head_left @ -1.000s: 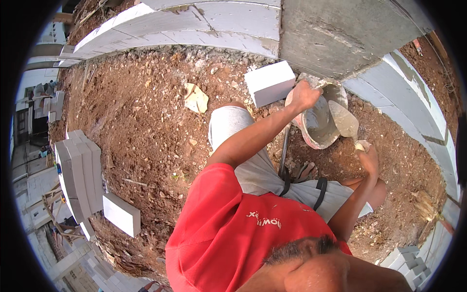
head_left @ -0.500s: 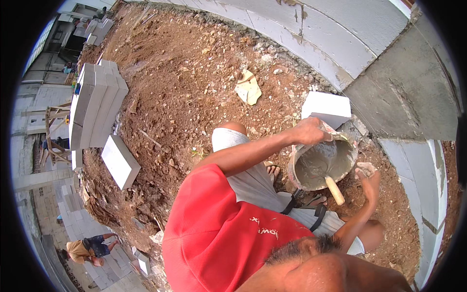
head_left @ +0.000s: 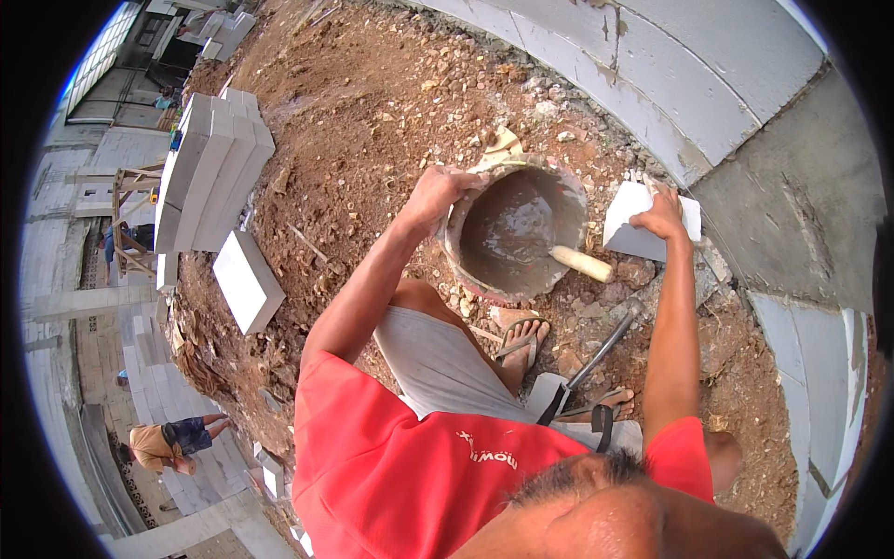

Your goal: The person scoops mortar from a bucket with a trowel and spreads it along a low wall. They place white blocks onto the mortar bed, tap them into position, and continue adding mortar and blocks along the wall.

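On the far left, a stack of pale blocks stands on the ground, with a lone slab leaning just beside it. Further right, the left hand grips the bucket by the left of its rim, its fingers curled over the edge. The bucket sits on the soil in front of the person's feet, its mouth showing wet grey mortar. It is likely heavy for its size, with a load that can slosh; the rim is probably slick where smeared, so a firm hold on opposite sides of it would suit best.

From the mortar a pale handle juts out over the right of the rim — no hand on it, and whatever it belongs to is sunk from sight. It should be light, and that bare handle is the place to take hold.

Right of the bucket, near the foot of the grey pillar, lies a white block. The right hand rests on it, thumb apart from the fingers; whether it grips or merely presses, I cannot tell. The block looks stiff, with corners that may chip — better held across its broad faces than by an edge.
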Available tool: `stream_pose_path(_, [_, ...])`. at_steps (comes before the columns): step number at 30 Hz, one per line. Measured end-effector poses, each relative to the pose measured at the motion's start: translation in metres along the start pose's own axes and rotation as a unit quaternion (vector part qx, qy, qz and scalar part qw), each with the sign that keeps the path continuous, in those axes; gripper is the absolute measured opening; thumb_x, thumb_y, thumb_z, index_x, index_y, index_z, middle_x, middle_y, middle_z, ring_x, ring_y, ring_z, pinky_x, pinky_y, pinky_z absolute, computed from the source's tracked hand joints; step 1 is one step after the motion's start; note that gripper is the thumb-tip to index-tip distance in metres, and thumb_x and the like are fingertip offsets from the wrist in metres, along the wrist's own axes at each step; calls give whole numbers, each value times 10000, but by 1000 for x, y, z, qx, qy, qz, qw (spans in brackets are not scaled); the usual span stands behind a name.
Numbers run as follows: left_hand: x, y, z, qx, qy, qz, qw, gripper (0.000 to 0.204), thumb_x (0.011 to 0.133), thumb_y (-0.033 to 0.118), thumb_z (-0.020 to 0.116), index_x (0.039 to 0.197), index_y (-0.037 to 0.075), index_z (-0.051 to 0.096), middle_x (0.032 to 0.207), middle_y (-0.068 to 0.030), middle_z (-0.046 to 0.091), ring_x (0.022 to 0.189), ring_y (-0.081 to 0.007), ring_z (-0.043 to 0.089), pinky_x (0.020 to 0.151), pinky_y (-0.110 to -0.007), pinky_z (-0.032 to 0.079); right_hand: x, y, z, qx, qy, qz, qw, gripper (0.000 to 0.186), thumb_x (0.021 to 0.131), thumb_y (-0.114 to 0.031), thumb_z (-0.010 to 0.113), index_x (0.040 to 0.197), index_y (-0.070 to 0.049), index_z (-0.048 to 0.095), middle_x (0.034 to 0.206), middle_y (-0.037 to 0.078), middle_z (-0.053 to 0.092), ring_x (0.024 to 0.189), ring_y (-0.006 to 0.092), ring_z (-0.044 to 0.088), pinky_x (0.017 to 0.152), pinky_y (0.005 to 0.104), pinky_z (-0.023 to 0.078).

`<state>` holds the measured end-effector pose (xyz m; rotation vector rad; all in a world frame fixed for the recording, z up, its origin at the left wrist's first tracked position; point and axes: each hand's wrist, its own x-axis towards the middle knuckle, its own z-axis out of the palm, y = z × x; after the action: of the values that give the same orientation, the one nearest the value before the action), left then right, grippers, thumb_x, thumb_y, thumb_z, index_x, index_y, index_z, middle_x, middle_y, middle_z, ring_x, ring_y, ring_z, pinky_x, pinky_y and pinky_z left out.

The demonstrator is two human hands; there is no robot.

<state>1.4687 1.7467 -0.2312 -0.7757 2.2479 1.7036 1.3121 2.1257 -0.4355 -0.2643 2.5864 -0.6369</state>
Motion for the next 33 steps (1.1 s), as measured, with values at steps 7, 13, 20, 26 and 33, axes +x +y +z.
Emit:
stream_pose_path(7, [35, -36, -68, -236, 120, -12, 964, 179, 995, 200, 670, 901, 59, 728, 618, 52, 492, 558, -92, 465, 553, -274, 372, -34, -20, 7, -142, 58, -17, 988, 1105, 464, -185, 974, 1483, -128, 549, 1530, 147, 461, 1472, 376, 359, 1253, 616, 253])
stream_pose_path(13, [104, -67, -53, -360, 83, 26, 929, 138, 1019, 129, 620, 1030, 35, 720, 726, 5, 644, 660, -130, 617, 615, -284, 502, -116, 13, 42, -114, 221, 67, 966, 855, 631, -201, 934, 1366, 29, 563, 1479, 178, 456, 1395, 374, 407, 1209, 576, 330])
stream_pose_path(20, [186, -194, -37, -484, 106, -49, 867, 285, 1038, 145, 532, 1237, -2, 675, 1216, -141, 741, 1128, -285, 704, 1029, -444, 566, -194, 54, 43, 96, 312, 300, 896, 1070, 608, -218, 995, 1475, 61, 433, 1535, 293, 383, 1505, 429, 308, 1291, 568, 278])
stream_pose_path(26, [174, -205, -39, -458, 136, -78, 875, 284, 1027, 180, 553, 1224, 20, 679, 1185, -101, 738, 1098, -283, 704, 980, -448, 582, -251, 75, 41, 444, 424, 221, 758, 1097, 580, 79, 941, 1518, 32, 373, 1405, 225, 584, 1289, 311, 615, 1090, 445, 552])
stream_pose_path(33, [173, -192, -43, -360, 120, -50, 924, 312, 998, 211, 688, 1234, 8, 682, 1152, -91, 740, 1051, -250, 711, 942, -388, 591, -240, 98, 98, 387, 452, 270, 757, 1126, 638, 11, 971, 1528, 61, 283, 1501, 240, 472, 1380, 301, 515, 1195, 441, 441])
